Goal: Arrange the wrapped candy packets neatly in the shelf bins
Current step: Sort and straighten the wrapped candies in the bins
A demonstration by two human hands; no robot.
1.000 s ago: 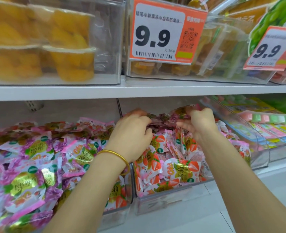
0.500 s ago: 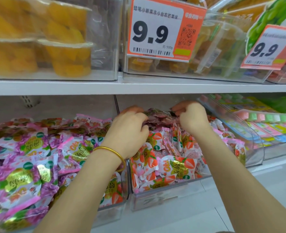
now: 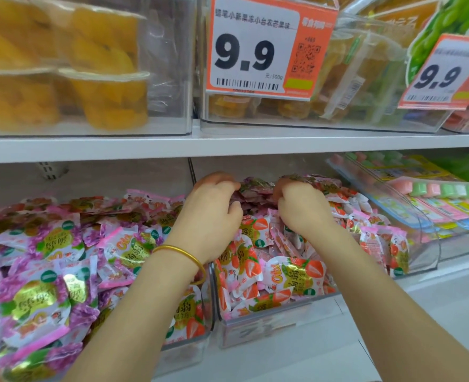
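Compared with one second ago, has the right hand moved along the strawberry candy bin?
Yes. The right hand has shifted left, away from the curved clear bin wall and closer to the left hand; both grip candy packets at the back.

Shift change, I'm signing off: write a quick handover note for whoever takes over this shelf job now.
Left hand: fingers curled on the purplish packets at the back of the middle bin.
Right hand: grips the same bunch from the other side.
Strawberry packets fill that bin in a loose heap; grape packets are heaped to its left.
Done: nothing visibly lined up yet.
Left: settle the held bunch, then straighten both heaps.
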